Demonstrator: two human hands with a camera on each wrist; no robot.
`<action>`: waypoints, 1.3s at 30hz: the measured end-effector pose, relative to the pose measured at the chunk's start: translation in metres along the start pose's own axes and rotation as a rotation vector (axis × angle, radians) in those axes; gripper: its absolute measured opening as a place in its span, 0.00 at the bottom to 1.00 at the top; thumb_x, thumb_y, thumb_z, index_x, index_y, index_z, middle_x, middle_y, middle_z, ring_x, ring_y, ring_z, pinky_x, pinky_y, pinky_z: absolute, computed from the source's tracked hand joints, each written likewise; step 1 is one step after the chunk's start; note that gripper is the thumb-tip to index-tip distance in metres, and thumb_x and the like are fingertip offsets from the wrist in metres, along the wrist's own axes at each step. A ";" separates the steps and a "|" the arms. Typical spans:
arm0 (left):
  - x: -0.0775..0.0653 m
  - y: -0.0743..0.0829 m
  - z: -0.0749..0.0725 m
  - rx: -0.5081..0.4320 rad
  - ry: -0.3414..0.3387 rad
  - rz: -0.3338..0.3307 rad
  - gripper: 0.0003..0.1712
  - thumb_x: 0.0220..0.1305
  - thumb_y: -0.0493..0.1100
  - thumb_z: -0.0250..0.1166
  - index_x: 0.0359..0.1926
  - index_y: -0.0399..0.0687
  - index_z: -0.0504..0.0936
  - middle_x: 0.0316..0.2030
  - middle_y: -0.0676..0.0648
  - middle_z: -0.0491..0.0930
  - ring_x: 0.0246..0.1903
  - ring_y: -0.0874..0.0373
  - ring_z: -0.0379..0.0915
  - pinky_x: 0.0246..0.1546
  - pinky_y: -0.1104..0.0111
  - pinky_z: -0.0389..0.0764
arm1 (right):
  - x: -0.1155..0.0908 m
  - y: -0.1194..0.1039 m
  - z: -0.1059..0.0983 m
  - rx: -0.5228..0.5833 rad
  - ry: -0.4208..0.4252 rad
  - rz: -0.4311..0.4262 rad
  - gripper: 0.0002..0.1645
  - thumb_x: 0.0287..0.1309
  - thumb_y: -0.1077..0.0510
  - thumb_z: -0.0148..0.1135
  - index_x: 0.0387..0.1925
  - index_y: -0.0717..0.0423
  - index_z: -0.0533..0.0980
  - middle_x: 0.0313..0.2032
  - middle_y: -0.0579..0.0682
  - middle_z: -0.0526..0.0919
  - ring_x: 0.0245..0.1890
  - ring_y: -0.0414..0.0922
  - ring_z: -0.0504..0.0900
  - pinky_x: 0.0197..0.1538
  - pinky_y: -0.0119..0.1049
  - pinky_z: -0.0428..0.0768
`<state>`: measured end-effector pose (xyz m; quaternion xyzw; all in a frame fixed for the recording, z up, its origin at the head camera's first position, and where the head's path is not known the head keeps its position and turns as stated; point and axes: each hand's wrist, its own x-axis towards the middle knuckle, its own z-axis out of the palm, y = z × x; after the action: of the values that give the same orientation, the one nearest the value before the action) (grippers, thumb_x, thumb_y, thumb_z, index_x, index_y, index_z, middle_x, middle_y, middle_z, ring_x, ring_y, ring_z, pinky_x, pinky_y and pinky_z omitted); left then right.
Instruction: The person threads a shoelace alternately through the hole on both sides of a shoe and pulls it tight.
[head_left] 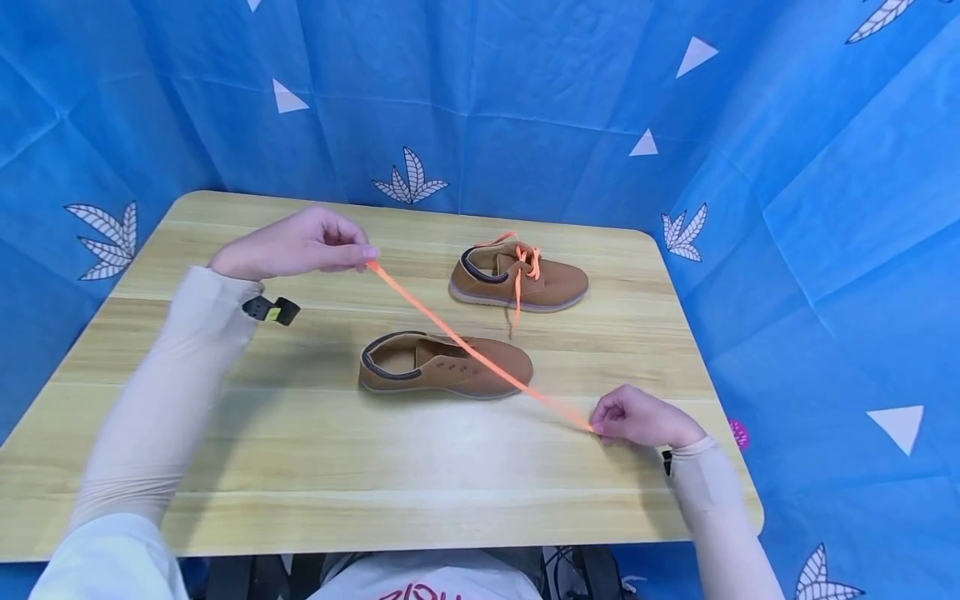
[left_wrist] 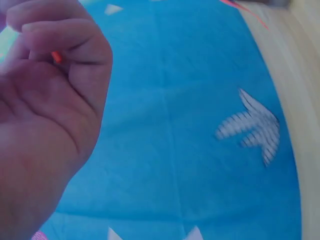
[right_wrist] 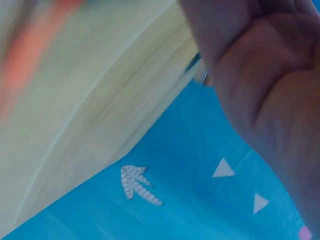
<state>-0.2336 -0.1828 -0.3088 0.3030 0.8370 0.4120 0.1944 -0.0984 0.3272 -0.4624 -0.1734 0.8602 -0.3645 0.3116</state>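
An orange shoelace (head_left: 480, 357) runs in a straight slanting line between my two hands. My left hand (head_left: 303, 243) pinches its upper end, raised over the left part of the table; the left wrist view shows that hand's curled fingers (left_wrist: 75, 37). Lower down at the right, my right hand (head_left: 641, 417) pinches the other end close over the tabletop. Beneath the lace sits a brown shoe (head_left: 495, 367), toe to the right, its side eyelets bare. Behind it stands a second brown shoe (head_left: 558, 283) with orange laces (head_left: 534, 262) threaded and one end hanging down its side.
The light wooden table (head_left: 300, 467) has a blue cloth (head_left: 525, 100) with white leaf and triangle prints behind it and at both sides. Dark straps circle both wrists. The person's body is at the table's front edge.
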 end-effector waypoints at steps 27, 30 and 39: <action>0.055 0.065 0.081 0.025 -0.338 0.263 0.14 0.69 0.49 0.61 0.28 0.51 0.84 0.15 0.53 0.64 0.14 0.62 0.55 0.17 0.72 0.56 | 0.079 -0.183 0.003 0.514 0.137 -0.551 0.19 0.71 0.52 0.55 0.56 0.58 0.78 0.41 0.51 0.88 0.46 0.47 0.86 0.58 0.44 0.81; 0.055 0.062 0.083 0.016 -0.344 0.247 0.12 0.70 0.45 0.61 0.29 0.50 0.84 0.16 0.53 0.67 0.15 0.63 0.57 0.18 0.73 0.57 | 0.079 -0.180 0.009 0.597 0.115 -0.500 0.18 0.70 0.53 0.57 0.51 0.62 0.80 0.26 0.47 0.86 0.31 0.44 0.86 0.48 0.43 0.84; 0.056 0.038 0.104 -0.025 -0.439 0.209 0.11 0.69 0.47 0.62 0.36 0.47 0.87 0.21 0.46 0.76 0.18 0.64 0.64 0.20 0.74 0.66 | 0.078 -0.153 0.033 0.591 -0.043 -0.351 0.16 0.69 0.59 0.56 0.49 0.68 0.78 0.22 0.48 0.85 0.26 0.41 0.84 0.41 0.44 0.86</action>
<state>-0.2019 -0.0681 -0.3434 0.4678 0.7337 0.3643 0.3318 -0.1236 0.1658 -0.4000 -0.2286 0.6677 -0.6423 0.2990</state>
